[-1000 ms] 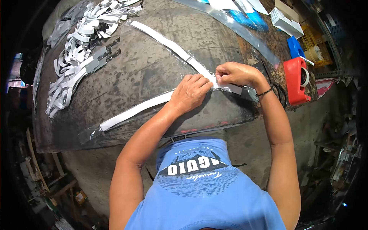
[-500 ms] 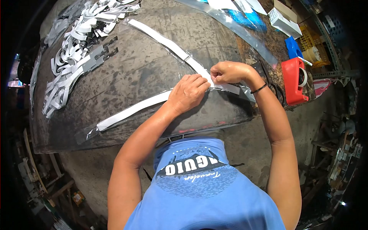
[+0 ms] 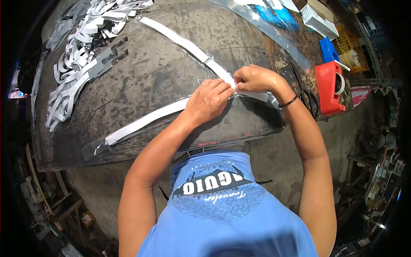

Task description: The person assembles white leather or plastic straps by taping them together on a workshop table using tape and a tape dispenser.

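Observation:
Two long white straps in clear plastic sleeves cross on the dark table. One strap [image 3: 175, 40] runs from the upper left down to my hands, with a thin dark band across it. The other strap [image 3: 147, 121] stretches from the lower left, passes under my left hand and shows again at the right. My left hand [image 3: 209, 100] presses on the straps near their crossing, fingers bent and together, fingertips at the sleeve. Touching it, my right hand [image 3: 257, 80] is closed in a pinch right at the crossing. Whatever lies between its fingertips is hidden.
A heap of white straps with dark clips [image 3: 81, 55] lies at the upper left. Black scissors [image 3: 307, 96] and a red tape dispenser [image 3: 329, 90] are at the right, near a blue object [image 3: 329, 50] and a white box [image 3: 318, 21]. A clear plastic sheet [image 3: 267, 35] lies behind.
My right hand has shifted slightly toward the left hand, so the fingertips now meet at the crossing. The view has moved a little; the straps stay in place.

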The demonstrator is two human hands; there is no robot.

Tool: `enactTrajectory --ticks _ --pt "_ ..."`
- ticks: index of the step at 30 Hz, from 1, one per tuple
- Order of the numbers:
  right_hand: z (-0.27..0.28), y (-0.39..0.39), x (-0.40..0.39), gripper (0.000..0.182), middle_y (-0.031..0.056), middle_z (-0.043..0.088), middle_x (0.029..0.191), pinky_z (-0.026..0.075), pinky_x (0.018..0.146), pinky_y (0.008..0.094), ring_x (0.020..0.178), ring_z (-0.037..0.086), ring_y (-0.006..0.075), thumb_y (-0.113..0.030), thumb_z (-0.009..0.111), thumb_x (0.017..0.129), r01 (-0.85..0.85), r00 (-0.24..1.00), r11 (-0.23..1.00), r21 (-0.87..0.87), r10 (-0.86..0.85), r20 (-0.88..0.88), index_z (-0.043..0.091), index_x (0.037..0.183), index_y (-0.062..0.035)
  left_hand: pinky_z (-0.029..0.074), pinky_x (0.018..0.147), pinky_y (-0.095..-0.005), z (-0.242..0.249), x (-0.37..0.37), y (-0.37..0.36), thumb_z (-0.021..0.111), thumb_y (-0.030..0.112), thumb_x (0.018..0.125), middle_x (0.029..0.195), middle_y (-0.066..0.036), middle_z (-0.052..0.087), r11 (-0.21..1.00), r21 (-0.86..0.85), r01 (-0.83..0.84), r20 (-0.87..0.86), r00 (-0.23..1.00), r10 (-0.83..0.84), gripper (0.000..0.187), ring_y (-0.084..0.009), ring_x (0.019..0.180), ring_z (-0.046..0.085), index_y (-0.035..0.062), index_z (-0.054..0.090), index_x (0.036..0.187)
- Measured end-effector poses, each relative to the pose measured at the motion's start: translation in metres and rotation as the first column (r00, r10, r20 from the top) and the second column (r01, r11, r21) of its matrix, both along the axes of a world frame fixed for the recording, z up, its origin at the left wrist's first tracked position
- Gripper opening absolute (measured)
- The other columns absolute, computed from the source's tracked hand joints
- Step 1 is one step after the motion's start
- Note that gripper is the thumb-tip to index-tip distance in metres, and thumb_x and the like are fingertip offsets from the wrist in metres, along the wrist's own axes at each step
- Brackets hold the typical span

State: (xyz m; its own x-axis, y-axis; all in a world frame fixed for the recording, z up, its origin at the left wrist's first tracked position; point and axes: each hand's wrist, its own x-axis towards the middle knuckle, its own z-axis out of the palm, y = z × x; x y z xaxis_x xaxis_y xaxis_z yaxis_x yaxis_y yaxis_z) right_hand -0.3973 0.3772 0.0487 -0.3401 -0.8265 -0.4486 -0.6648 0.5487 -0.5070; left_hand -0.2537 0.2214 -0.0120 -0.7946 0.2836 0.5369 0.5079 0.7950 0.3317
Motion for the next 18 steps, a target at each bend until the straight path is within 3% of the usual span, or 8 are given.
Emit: enactTrajectory --ticks 6,8,9,11,12,14,16,18 --pt "-0.01 0.001 0.01 0.027 0.0213 0.069 0.088 0.05 0.071 0.0445 0.082 0.065 0.0396 -0.025 0.07 0.078 0.119 0.975 0.992 0.031 -0.111 -0.194 0.064 0.089 -0.0012 0.045 0.087 -0.0371 0.0 0.001 0.0 0.063 0.001 0.075 0.103 -0.004 0.065 1.0 -0.015 -0.001 0.028 1.0 0.001 0.032 -0.0225 0.105 0.06 0.0078 0.066 0.106" --pt "0.001 0.001 0.016 0.032 0.0219 0.068 0.088 0.049 0.071 0.0452 0.082 0.064 0.041 -0.028 0.071 0.079 0.214 0.884 0.977 0.008 -0.191 -0.427 0.061 0.094 -0.0012 0.045 0.086 -0.0366 0.002 0.0 0.0 0.063 0.001 0.074 0.103 -0.004 0.065 1.0 -0.03 0.005 0.047 0.999 -0.004 0.032 -0.0224 0.105 0.06 0.008 0.066 0.105" --pt "0.002 0.004 0.013 0.032 0.0219 0.068 0.088 0.049 0.071 0.0452 0.082 0.064 0.041 -0.028 0.071 0.079 0.222 0.88 0.975 0.004 -0.198 -0.431 0.061 0.094 -0.0012 0.045 0.086 -0.0361 0.002 0.001 0.0 0.063 0.001 0.073 0.103 -0.004 0.065 0.999 -0.043 0.004 0.076 0.997 -0.001 0.031 -0.0224 0.105 0.06 0.0083 0.066 0.104" --pt "0.0 0.014 0.002 0.034 0.0173 0.065 0.08 0.048 0.066 0.0409 0.075 0.064 0.0318 -0.028 0.073 0.08 0.329 0.907 0.944 0.014 -0.311 -0.285 0.057 0.094 -0.001 0.044 0.085 -0.0359 0.003 0.002 0.0 0.064 0.002 0.075 0.104 -0.004 0.065 0.998 -0.059 0.008 0.067 0.998 -0.004 0.03 -0.0222 0.105 0.06 0.0087 0.065 0.104" --pt "0.002 0.024 0.0 0.034 0.0173 0.065 0.08 0.048 0.066 0.0409 0.075 0.064 0.0318 -0.028 0.073 0.08 0.337 0.902 0.941 0.012 -0.32 -0.289 0.057 0.094 -0.001 0.043 0.085 -0.0356 0.003 0.002 0.0 0.065 0.003 0.076 0.104 -0.004 0.065 0.998 -0.069 0.002 0.065 0.998 0.002 0.029 -0.0219 0.106 0.06 0.0091 0.065 0.104" --pt "0.007 0.05 0.001 0.033 0.0071 0.057 0.072 0.045 0.061 0.0341 0.069 0.057 0.0176 -0.028 0.072 0.082 0.474 0.859 0.814 -0.336 -0.511 -0.025 0.056 0.091 -0.0013 0.043 0.085 -0.0366 0.008 0.003 0.001 0.066 0.01 0.079 0.105 -0.005 0.064 0.997 -0.078 0.01 0.085 0.996 -0.003 0.029 -0.0221 0.106 0.059 0.0094 0.064 0.108" --pt "0.025 0.08 0.016 0.032 0.0074 0.059 0.079 0.046 0.068 0.0308 0.071 0.054 0.0159 -0.03 0.067 0.087 0.478 0.843 0.721 -0.503 -0.536 0.033 0.058 0.094 -0.0001 0.042 0.084 -0.0375 0.011 0.004 0.002 0.068 0.017 0.082 0.106 -0.005 0.063 0.996 -0.088 0.015 0.112 0.994 -0.005 0.031 -0.0223 0.106 0.059 0.0096 0.063 0.112" --pt "0.048 0.112 0.049 0.022 0.0028 0.061 0.082 0.046 0.067 0.0276 0.072 0.054 0.0118 -0.022 0.065 0.09 0.595 0.782 0.625 -0.505 -0.596 0.183 0.061 0.097 -0.0011 0.041 0.085 -0.0401 0.014 0.004 0.005 0.065 0.035 0.087 0.108 -0.006 0.06 0.99 -0.143 -0.005 0.112 0.993 0.021 0.045 -0.0246 0.106 0.054 0.0118 0.059 0.125"
